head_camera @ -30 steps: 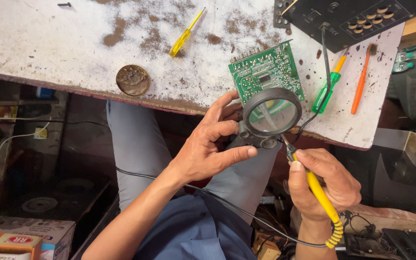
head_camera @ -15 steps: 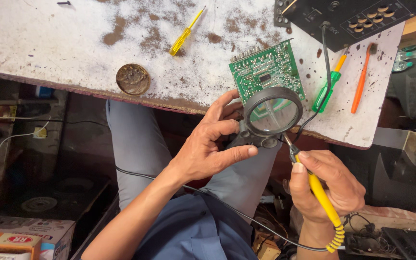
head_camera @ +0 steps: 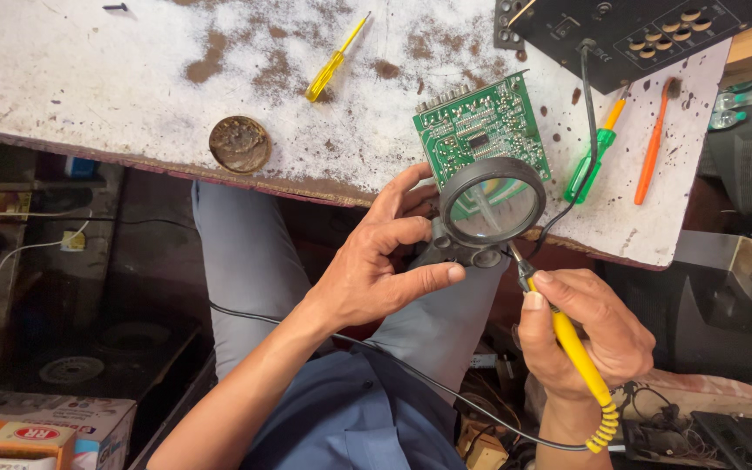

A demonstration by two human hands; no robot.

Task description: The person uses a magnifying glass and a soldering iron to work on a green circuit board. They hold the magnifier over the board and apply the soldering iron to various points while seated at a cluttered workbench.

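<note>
Green and studded with small components, a circuit board [head_camera: 480, 129] lies tilted on the near edge of a worn white bench [head_camera: 115, 78] with brown patches. Over its lower end sits a round black-rimmed magnifying glass [head_camera: 492, 202]. The left hand [head_camera: 374, 265] grips the magnifier's base just below the lens, its fingers [head_camera: 406, 233] curled round the base and the thumb stretched out beneath it. The right hand [head_camera: 589, 326] is closed around the yellow handle of a soldering iron [head_camera: 572, 344], fingers pressed together about the grip, thumb laid along the top. The iron's tip points up and left toward the magnifier's lower rim; whether it touches the board cannot be told. A yellow coiled strain relief and a black cord leave the handle near the wrist, the cord crossing the person's lap.

On the bench, well to the left of the board, rests a round rusty tin lid [head_camera: 239, 144], and above it a yellow screwdriver [head_camera: 337, 58]. Just right of the board lie a green-handled screwdriver [head_camera: 592, 158] and an orange brush [head_camera: 654, 139]. A black panel with knobs [head_camera: 654, 30] occupies the far right corner. Below the bench, grey trousers and a blue shirt show.
</note>
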